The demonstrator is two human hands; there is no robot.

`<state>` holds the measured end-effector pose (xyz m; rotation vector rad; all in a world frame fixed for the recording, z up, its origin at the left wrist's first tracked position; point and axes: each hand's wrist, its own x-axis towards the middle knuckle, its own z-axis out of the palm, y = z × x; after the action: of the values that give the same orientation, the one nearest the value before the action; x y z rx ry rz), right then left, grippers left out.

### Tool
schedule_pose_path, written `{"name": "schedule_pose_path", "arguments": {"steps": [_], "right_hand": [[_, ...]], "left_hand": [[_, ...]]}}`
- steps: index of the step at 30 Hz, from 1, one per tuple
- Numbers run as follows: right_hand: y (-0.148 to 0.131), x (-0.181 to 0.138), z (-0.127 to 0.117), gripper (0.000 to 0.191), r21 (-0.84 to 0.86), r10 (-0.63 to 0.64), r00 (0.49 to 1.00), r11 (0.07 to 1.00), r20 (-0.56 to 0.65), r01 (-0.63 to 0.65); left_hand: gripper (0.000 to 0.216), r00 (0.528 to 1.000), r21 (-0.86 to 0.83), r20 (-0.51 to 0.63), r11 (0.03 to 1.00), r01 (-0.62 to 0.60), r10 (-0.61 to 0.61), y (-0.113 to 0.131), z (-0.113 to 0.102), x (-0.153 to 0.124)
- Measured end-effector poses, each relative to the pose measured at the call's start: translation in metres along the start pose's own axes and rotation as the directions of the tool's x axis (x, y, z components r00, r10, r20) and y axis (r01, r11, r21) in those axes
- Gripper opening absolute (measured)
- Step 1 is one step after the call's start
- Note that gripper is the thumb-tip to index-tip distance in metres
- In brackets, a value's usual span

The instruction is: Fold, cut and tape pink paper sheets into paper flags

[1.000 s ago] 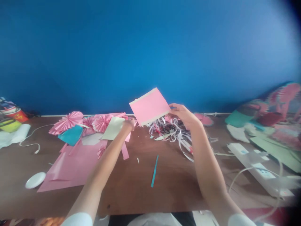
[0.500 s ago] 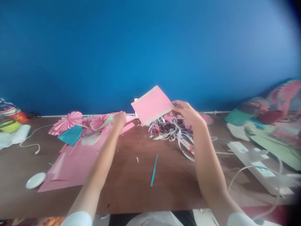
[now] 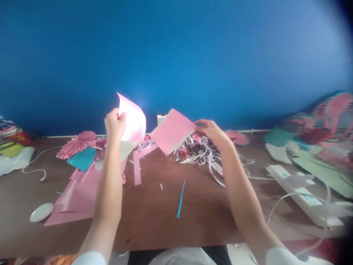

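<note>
My left hand (image 3: 115, 123) is closed on a curled sheet of pink paper (image 3: 134, 121), lifted above the left side of the table and shining pale in the light. Between the thumb and fingers of my right hand (image 3: 212, 131) is the corner of a flat pink paper piece with pale edges (image 3: 173, 130), tilted in the air. Below my left forearm lie more pink paper sheets (image 3: 77, 198), a pleated pink paper fan (image 3: 78, 144) and a teal paper piece (image 3: 82, 159). A tangle of white and pink paper strips (image 3: 202, 151) sits under my right hand.
A narrow teal strip (image 3: 181, 199) lies on the brown table (image 3: 154, 224). At right are a white power strip (image 3: 295, 195) with cables and a heap of coloured paper (image 3: 325, 158). A white oval object (image 3: 41, 212) is at left. The blue wall (image 3: 176, 55) closes the back.
My left hand has risen and moved left, lifting the pink sheet off the pile. A pink strip now lies at the pile's right. My right hand and its paper have shifted slightly left and down.
</note>
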<state>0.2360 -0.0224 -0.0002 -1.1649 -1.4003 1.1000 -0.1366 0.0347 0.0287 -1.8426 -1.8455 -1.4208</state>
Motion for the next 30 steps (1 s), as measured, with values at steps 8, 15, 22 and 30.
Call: {"name": "schedule_pose_path", "arguments": {"steps": [8,15,22,30], "right_hand": [[0.022,0.013,0.055,0.009,0.165,0.095,0.994,0.981,0.056,-0.103],[0.035,0.000,0.121,0.015,0.082,0.195,0.919,0.968,0.343,-0.236],[0.018,-0.008,0.111,0.010,-0.369,0.237,0.861,0.927,0.450,-0.062],[0.001,0.000,0.056,0.015,-0.278,0.033,0.984,0.960,0.173,0.017]], "left_hand": [[0.042,0.937,-0.378,-0.350,0.912,-0.157,0.017,0.023,-0.032,0.000],[0.041,0.992,-0.585,-0.119,0.805,-0.102,0.039,0.035,-0.021,-0.005],[0.036,0.934,-0.452,0.213,0.877,-0.167,0.287,0.041,-0.007,-0.013],[0.026,0.743,-0.233,0.558,0.929,-0.287,0.370,0.061,-0.001,-0.029]]}}
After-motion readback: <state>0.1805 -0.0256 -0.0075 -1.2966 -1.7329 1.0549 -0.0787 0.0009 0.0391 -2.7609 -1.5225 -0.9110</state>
